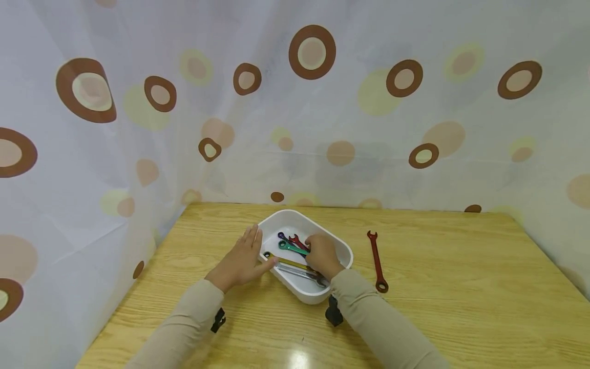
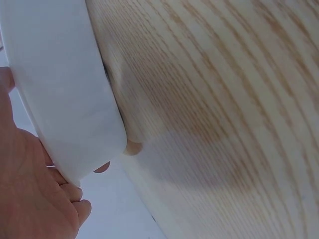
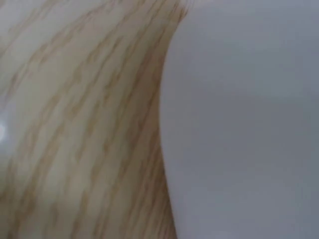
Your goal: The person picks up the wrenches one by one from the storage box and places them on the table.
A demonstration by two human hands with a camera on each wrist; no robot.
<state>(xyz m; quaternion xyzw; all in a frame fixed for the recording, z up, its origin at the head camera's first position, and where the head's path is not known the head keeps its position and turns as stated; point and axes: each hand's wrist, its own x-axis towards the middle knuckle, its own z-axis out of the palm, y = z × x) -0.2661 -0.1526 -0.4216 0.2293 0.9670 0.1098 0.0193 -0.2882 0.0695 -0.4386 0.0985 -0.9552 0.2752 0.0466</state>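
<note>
A white tray (image 1: pixel 308 296) with raised walls stands on the wooden table, set at an angle. My left hand (image 1: pixel 241 259) lies along its left rim, fingers straight and thumb spread over the near edge. In the left wrist view this hand (image 2: pixel 35 184) rests against the tray's rim (image 2: pixel 65 89). Inside the tray, my right hand (image 1: pixel 324 254) has curled fingers at the handle of a green wrench (image 1: pixel 290 247); its fingertips are partly hidden. Next to it are a red wrench (image 1: pixel 297 241) and a purple wrench (image 1: pixel 281 236). A yellow wrench (image 1: pixel 290 262) and a silver wrench (image 1: pixel 295 271) lie nearer me.
Right of the tray, a longer red wrench (image 1: pixel 378 264) lies on the table (image 1: pixel 461 287). Black straps with buckles hang below both wrists, one buckle (image 1: pixel 334 312) close to the tray's near corner. A patterned curtain (image 1: pixel 359 169) encloses the back and sides.
</note>
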